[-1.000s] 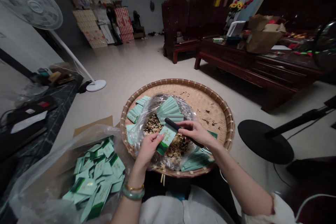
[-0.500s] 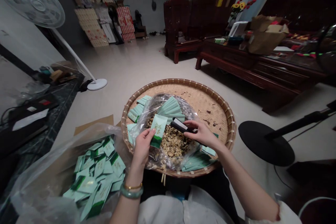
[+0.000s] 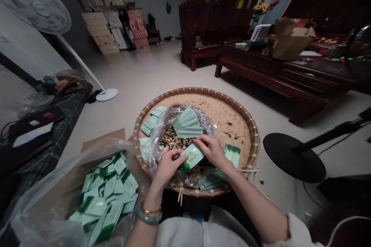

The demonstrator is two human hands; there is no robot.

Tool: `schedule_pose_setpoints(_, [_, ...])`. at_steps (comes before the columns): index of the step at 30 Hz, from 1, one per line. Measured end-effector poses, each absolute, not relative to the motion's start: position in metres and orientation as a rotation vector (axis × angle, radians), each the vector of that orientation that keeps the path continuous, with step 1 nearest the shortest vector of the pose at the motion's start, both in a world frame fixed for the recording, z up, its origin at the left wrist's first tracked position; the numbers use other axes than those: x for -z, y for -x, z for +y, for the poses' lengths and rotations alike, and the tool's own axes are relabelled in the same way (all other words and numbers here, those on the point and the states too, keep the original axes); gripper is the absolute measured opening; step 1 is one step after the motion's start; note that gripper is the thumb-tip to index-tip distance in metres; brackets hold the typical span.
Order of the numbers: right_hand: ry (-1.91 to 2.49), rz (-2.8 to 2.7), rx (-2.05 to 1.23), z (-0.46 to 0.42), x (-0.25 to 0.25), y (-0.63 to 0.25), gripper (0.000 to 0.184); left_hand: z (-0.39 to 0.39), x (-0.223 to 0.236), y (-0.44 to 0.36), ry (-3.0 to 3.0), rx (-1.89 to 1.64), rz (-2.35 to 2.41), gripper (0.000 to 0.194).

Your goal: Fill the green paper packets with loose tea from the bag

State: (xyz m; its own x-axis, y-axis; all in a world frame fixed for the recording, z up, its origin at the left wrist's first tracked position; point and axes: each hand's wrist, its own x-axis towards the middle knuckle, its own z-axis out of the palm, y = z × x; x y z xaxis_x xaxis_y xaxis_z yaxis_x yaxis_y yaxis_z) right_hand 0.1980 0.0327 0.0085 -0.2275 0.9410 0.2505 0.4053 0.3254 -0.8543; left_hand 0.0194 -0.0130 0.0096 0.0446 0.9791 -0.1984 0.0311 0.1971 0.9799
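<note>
My left hand (image 3: 168, 166) pinches the lower left end of a green tea-style sachet (image 3: 193, 157), which lies tilted over an open clear plastic bag (image 3: 153, 142). At the sachet's upper end, my right hand (image 3: 213, 152) is closed; a small dark tip of the black handheld sealer (image 3: 189, 143) shows by its fingertips, the rest hidden. Inside the clear bag is a loose dry mix (image 3: 169, 139) of pale and dark bits, with a fanned stack of sachets (image 3: 187, 123) on top. All this rests in a round woven bamboo tray (image 3: 240, 115).
To the left, a large plastic bag (image 3: 37, 197) holds many green sachets (image 3: 111, 185). More sachets (image 3: 214, 179) lie at the tray's right front. A white fan (image 3: 107, 95) stands at left, a black round base (image 3: 292, 158) at right, and a dark wooden table (image 3: 261, 65) beyond.
The sachet has turned from upright to slanting and moved right. My right hand has come down against its upper end, and the black sealer is now mostly out of sight.
</note>
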Motion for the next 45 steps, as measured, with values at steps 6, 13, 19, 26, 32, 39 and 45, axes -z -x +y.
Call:
schedule_pose_setpoints(6, [1.243,-1.586,-0.935,0.034,-0.008,-0.204,0.045,-0.014,-0.001,-0.013,-1.028,-0.904,1.233,0.036])
schedule_pose_setpoints(13, [1.208,-1.272,-1.233,0.056,0.003,-0.217,0.059,-0.020,-0.007,0.007,-0.515,-1.630,0.762,0.037])
schedule_pose_setpoints(19, [1.343,-1.914,-0.462,0.072,0.023,-0.214,0.026,-0.018,-0.012,0.005,-0.448,-1.568,0.627,0.059])
schedule_pose_setpoints(26, [1.541,-2.189,-0.147,0.077,0.034,-0.207,0.029,-0.013,-0.008,-0.010,-0.470,-1.451,0.786,0.040])
schedule_pose_setpoints(32, [1.388,-2.086,-0.188,0.076,0.037,-0.210,0.022,-0.011,-0.007,-0.011,-0.430,-1.418,0.852,0.036])
schedule_pose_setpoints(39, [0.785,-1.890,-0.256,0.061,0.013,-0.211,0.018,-0.009,-0.006,-0.016,-0.357,-1.381,0.957,0.036])
schedule_pose_setpoints(45, [0.680,-1.815,-0.485,0.044,0.002,-0.206,0.018,-0.012,-0.002,-0.023,-0.631,-1.160,1.042,0.042])
